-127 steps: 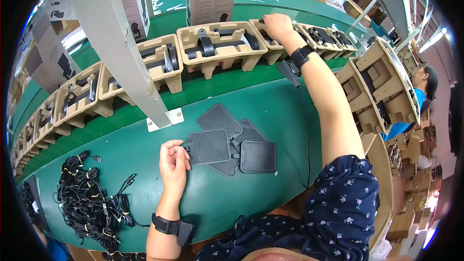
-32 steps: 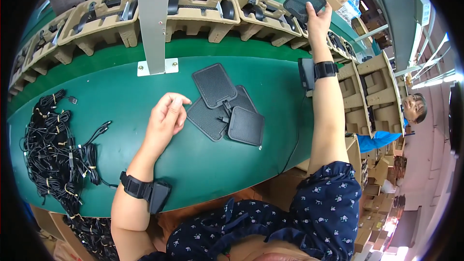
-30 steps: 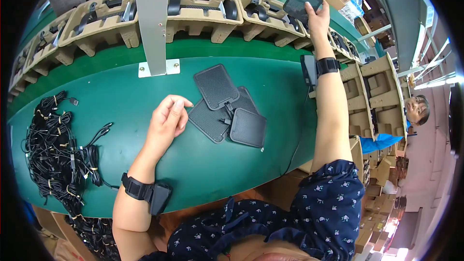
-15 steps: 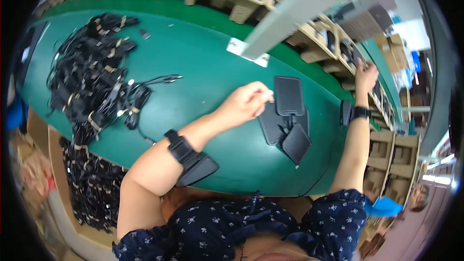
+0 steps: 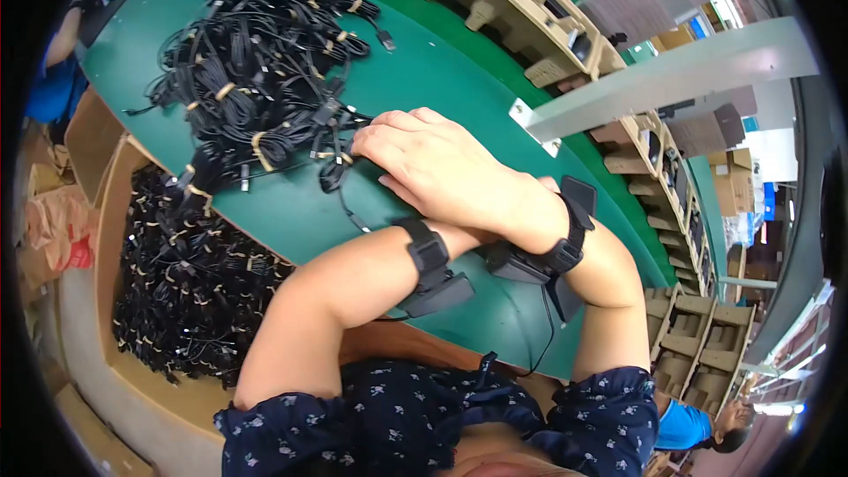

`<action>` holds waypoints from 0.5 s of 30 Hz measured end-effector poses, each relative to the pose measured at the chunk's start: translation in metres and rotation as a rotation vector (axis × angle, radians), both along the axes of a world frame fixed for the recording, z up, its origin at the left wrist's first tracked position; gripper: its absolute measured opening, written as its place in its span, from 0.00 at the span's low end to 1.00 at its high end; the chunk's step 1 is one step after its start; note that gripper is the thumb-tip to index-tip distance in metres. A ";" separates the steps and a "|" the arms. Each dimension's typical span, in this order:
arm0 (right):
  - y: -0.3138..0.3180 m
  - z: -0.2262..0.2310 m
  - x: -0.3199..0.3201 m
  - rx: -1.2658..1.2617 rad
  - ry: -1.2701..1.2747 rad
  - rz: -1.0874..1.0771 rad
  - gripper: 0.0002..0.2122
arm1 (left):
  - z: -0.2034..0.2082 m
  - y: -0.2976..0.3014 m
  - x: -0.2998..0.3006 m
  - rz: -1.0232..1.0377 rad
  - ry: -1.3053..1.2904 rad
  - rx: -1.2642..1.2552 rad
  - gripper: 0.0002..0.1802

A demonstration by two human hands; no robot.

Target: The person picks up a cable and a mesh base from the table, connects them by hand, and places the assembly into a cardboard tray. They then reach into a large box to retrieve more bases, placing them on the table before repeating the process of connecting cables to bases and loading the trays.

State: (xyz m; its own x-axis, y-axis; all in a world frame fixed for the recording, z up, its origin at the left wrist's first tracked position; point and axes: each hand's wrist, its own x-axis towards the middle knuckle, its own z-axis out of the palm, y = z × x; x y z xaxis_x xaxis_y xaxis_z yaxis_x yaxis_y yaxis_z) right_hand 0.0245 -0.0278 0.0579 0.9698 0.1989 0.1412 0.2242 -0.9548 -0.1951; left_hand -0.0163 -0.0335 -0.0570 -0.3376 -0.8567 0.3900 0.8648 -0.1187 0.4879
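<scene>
Head view, items on and about the table [image 5: 406,62]. Cable pile [image 5: 265,79]: black, tied in bundles, at the table's left end, spilling to the near edge. Right hand [image 5: 433,159]: crossed over the left forearm, fingers bent at the pile's right side, thumb apart; whether its grip has hold of a cable cannot be told. Left hand [image 5: 548,184]: mostly hidden beneath the right wrist; grip cannot be told. Black pad [image 5: 579,195]: partly hidden, just beside the right wrist. Cardboard trays [image 5: 552,31]: in a row beyond the far edge.
</scene>
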 end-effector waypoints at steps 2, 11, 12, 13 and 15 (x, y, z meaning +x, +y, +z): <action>0.006 0.005 0.013 -0.078 0.013 0.023 0.15 | 0.003 0.000 -0.001 0.067 -0.094 -0.016 0.11; -0.007 -0.010 -0.005 -0.050 0.121 -0.087 0.10 | -0.002 0.004 -0.014 0.474 -0.647 -0.183 0.07; -0.011 -0.006 -0.013 -0.055 0.114 -0.095 0.10 | -0.001 0.004 -0.015 0.512 -0.699 -0.206 0.07; -0.016 -0.002 -0.025 0.139 0.057 -0.182 0.10 | 0.010 0.003 -0.020 0.503 -0.649 -0.197 0.09; -0.026 -0.003 -0.048 0.380 -0.153 -0.299 0.11 | 0.024 0.004 -0.019 0.550 -0.664 -0.142 0.15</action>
State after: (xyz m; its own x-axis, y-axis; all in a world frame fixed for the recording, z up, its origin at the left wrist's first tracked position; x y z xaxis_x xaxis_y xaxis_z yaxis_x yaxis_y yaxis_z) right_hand -0.0233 -0.0538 0.0553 0.9390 -0.1777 0.2945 0.0048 -0.8494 -0.5278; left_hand -0.0352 -0.0299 -0.0326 -0.0860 -0.9232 0.3746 0.3137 0.3318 0.8897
